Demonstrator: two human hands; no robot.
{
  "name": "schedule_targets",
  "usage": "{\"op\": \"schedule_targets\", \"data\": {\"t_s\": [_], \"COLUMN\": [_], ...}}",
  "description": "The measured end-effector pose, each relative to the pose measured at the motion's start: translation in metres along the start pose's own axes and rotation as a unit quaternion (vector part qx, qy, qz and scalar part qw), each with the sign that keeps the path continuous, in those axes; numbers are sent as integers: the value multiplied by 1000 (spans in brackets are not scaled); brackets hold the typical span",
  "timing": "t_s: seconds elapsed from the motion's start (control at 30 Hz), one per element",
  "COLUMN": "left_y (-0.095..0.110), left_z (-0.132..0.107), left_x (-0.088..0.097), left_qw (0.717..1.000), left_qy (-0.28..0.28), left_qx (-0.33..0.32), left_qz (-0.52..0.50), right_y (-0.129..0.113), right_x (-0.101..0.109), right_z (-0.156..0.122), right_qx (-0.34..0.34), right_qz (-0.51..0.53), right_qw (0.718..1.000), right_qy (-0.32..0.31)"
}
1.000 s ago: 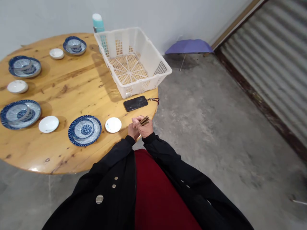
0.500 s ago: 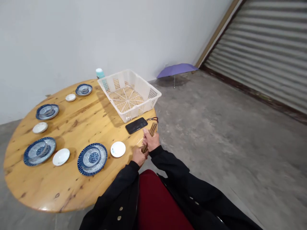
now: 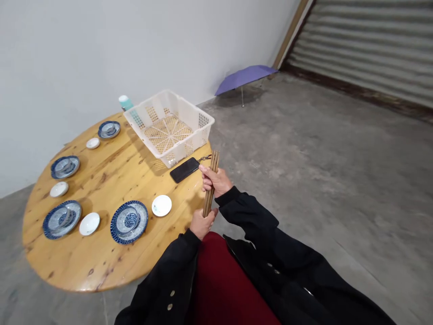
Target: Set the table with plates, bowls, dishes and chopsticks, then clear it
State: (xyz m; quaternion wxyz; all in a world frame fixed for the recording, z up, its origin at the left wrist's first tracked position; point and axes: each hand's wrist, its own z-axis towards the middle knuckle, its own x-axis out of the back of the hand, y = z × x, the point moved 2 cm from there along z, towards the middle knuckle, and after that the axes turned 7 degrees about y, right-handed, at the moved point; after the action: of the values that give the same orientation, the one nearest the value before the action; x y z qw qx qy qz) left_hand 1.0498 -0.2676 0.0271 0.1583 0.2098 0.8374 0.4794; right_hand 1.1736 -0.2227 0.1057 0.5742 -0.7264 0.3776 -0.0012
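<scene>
A bundle of brown chopsticks (image 3: 209, 196) is held between my two hands over the table's right edge. My left hand (image 3: 202, 222) is closed around its lower end. Higher up, my right hand (image 3: 216, 180) grips the same bundle, thumb laid across it, with the tips sticking out above. Close to my right hand lies a black phone (image 3: 184, 170) with a strap. A small white dish (image 3: 161, 206) is left of my hands, beside a blue-patterned plate (image 3: 115, 235) carrying a glass bowl (image 3: 129, 220).
The round wooden table (image 3: 111, 266) also bears several blue plates with bowls, and white dishes such as this one (image 3: 89, 224). At its far side stand a white plastic basket (image 3: 199, 140) and a turquoise bottle (image 3: 125, 103). A purple umbrella (image 3: 246, 76) rests on the floor.
My right hand has slid up the bundle, away from my left hand, and the chopsticks now stand more upright in view. The camera view has shifted slightly.
</scene>
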Motion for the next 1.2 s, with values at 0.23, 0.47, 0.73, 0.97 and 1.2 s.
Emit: {"op": "schedule_targets", "data": {"t_s": [0.23,0.47,0.73,0.97,1.2], "left_y": [2,-8,-17,8,10], "left_z": [-1,-11,-24,-13,-17], "left_x": [-20,-43,-28,6,66], "left_qw": [996,987,976,984,996], "left_qy": [16,67,24,1,9], "left_qx": [17,52,136,86,-85], "left_qz": [-80,-137,-171,-158,-23], "right_y": [24,50,71,72,32], "right_x": [30,61,54,16,6], "right_z": [-34,-52,-44,-24,21], "right_qx": [120,78,-56,-103,-71], "right_qz": [-157,-177,-125,-92,-116], "right_qw": [978,973,959,963,981], "right_qy": [-72,-126,-247,-230,-140]}}
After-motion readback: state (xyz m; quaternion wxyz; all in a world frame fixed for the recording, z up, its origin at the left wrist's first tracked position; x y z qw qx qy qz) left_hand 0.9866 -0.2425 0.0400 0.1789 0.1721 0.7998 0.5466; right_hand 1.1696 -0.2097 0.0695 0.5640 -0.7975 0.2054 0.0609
